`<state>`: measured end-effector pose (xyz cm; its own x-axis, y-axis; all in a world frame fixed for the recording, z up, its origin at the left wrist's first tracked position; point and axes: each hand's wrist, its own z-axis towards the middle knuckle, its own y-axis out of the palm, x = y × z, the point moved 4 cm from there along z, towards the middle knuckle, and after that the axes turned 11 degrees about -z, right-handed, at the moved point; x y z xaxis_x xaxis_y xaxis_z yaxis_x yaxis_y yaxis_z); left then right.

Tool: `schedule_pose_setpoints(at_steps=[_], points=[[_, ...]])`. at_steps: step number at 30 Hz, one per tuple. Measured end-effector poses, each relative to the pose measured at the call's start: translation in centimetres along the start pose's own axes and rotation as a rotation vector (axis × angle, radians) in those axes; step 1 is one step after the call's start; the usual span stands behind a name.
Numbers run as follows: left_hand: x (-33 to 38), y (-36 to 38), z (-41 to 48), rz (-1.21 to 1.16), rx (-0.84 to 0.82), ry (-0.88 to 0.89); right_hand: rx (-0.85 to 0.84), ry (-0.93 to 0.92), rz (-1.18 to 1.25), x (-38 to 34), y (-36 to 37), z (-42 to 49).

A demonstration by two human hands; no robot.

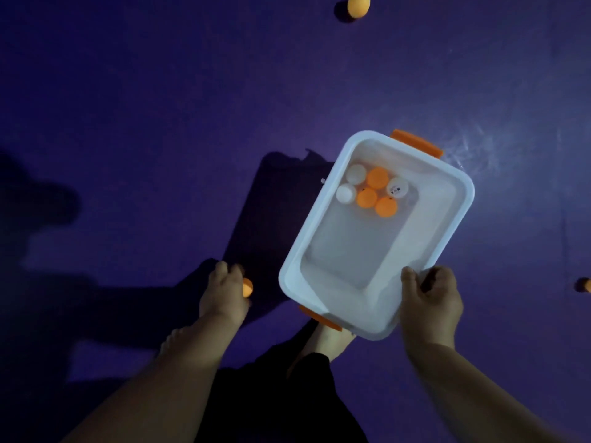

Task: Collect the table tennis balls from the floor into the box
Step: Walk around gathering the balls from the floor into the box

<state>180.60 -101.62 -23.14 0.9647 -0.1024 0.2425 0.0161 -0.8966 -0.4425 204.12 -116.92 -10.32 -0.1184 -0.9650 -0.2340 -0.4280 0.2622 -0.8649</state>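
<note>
A white plastic box (454, 215) with orange handles is held above the purple floor, tilted away from me. My right hand (430, 302) grips its near rim. Several balls, orange (377, 178) and white (356, 173), lie bunched in its far corner. My left hand (224, 295) is low to the left of the box, fingers curled around an orange ball (247, 287) that shows at the fingertips. Another orange ball (358, 5) lies on the floor at the top edge. A further orange ball (586, 285) lies at the right edge.
The purple floor (160, 91) spreads all around, dim, with dark shadows of my arms and the box on the left. My bare feet (323, 343) and dark clothing are under the box at the bottom centre.
</note>
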Motion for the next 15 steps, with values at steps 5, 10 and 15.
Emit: schedule_pose_setpoints(at_steps=[5,10,15], points=[[0.6,-0.7,-0.3,-0.116,0.074,0.070,0.007,0.034,0.007,0.1,-0.2,0.8],[6.4,-6.8,-3.7,-0.345,0.283,0.154,-0.006,0.093,0.025,-1.8,-3.0,0.5],[15.1,-14.6,-9.6,-0.446,0.336,0.303,-0.027,0.151,0.044,-4.8,-8.3,-0.5]])
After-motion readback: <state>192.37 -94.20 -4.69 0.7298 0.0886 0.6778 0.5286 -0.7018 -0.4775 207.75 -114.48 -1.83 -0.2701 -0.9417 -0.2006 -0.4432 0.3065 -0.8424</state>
